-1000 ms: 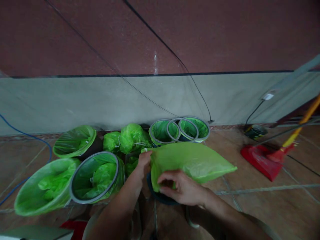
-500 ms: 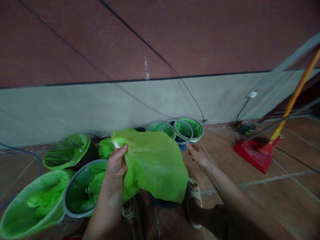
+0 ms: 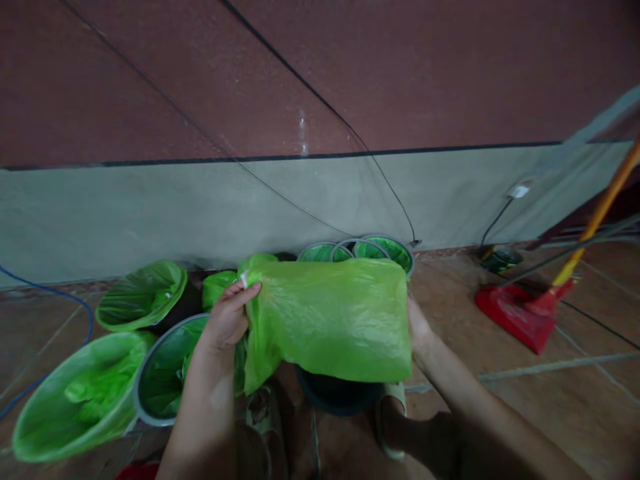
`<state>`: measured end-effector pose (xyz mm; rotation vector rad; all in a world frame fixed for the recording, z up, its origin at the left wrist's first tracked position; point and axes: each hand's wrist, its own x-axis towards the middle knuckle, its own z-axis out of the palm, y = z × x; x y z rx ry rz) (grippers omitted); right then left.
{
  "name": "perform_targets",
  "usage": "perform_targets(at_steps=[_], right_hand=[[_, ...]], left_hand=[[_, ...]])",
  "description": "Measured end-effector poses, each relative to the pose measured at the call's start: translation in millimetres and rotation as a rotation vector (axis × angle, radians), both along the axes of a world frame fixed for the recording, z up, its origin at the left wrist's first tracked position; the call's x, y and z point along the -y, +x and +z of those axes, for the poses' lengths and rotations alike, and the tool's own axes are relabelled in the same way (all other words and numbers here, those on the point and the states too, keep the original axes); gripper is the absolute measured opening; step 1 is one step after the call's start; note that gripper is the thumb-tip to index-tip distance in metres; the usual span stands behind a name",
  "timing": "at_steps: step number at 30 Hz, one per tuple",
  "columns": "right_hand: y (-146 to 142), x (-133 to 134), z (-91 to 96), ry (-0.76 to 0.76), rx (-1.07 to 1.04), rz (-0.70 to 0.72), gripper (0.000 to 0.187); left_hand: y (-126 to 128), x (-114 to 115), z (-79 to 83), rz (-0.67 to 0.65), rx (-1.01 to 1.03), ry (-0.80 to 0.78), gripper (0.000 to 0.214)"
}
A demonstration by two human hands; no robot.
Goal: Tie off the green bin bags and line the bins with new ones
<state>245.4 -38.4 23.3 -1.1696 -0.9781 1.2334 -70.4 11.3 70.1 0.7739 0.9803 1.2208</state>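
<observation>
A bright green plastic bag (image 3: 333, 313) is spread flat between my hands, above the floor. My left hand (image 3: 229, 319) pinches its left end between thumb and fingers, beside a small white piece (image 3: 243, 279). At the bag's right edge, my right hand (image 3: 421, 333) touches it, with the fingers hidden behind the plastic. Below the bag, between my sandaled feet, stands a dark round bin (image 3: 337, 400), partly covered by the bag.
Several bins lined with green bags stand at the left, including a grey-rimmed bin (image 3: 143, 393). More lined bins (image 3: 393, 243) and a loose grey ring (image 3: 357, 240) are by the wall. A red dustpan (image 3: 520, 313) with a yellow handle and a paint can (image 3: 501, 259) lie right.
My right hand has come to the bag's right side. The bag, drooping before, is now stretched wider to the right, uncovering more of the dark bin. My left hand keeps its pinch.
</observation>
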Motion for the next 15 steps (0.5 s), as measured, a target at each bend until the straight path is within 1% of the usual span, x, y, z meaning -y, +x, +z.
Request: perform_targets(at_steps=[3, 5, 6, 7, 8, 10, 12, 13, 15], right_hand=[[9, -4, 8.0, -0.140, -0.258, 0.100, 0.065], [14, -5, 10.7, -0.212, -0.369, 0.148, 0.069], [17, -5, 11.2, -0.253, -0.396, 0.155, 0.066], [19, -5, 10.9, -0.303, -0.405, 0.142, 0.058], [21, -6, 10.1, -0.360, -0.400, 0.111, 0.048], [28, -8, 6.7, -0.445, -0.369, 0.000, 0.029], [36, -12, 2.5, -0.424, -0.332, -0.129, 0.023], [41, -14, 0.4, -0.379, -0.315, -0.170, 0.022], [51, -18, -3.4, -0.280, -0.292, -0.207, 0.023]], left_hand=[[-5, -5, -3.5, 0.050, -0.017, -0.028, 0.029], [-6, -7, -5.6, 0.074, -0.021, -0.027, 0.028], [-6, -7, -5.9, 0.073, -0.024, -0.024, 0.028], [-6, -7, -5.7, 0.060, -0.031, -0.023, 0.028], [-5, -7, -4.9, 0.043, -0.040, -0.023, 0.029], [-6, -6, -2.8, 0.011, -0.065, -0.035, 0.032], [-8, -6, -1.5, 0.005, -0.090, -0.047, 0.037], [-9, -6, -1.6, 0.011, -0.103, -0.053, 0.039], [-12, -7, -4.1, 0.028, -0.138, -0.064, 0.042]])
